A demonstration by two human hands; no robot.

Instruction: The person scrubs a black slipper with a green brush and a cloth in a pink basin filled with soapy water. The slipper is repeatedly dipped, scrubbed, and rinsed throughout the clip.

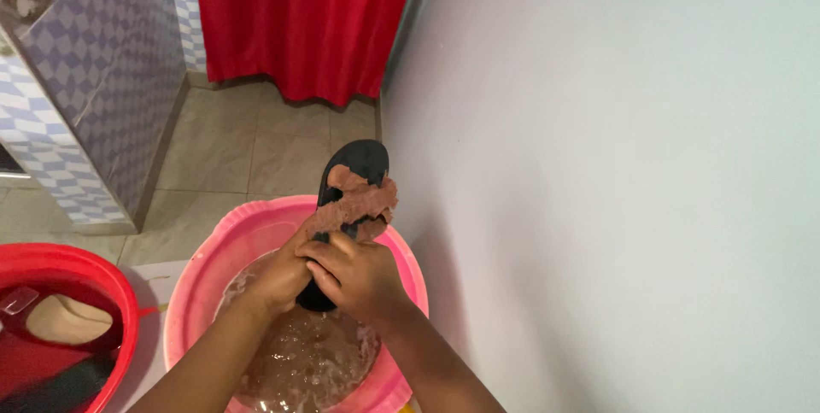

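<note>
A black sandal (359, 164) is held sole-up over a pink basin (231, 242) of murky, foamy water. My left hand (278, 278) grips the sandal's lower end from the left. My right hand (359, 278) presses a wet brown cloth (363, 201) against the sandal's middle, with the fingers curled over the cloth's lower edge. The sandal's heel end is hidden behind both hands.
A red basin (85, 272) at lower left holds dark water with a beige item and a dark item in it. A grey wall runs along the right. A red curtain (303, 20) hangs at the back, above a tiled floor. A blue-and-white tiled wall stands at left.
</note>
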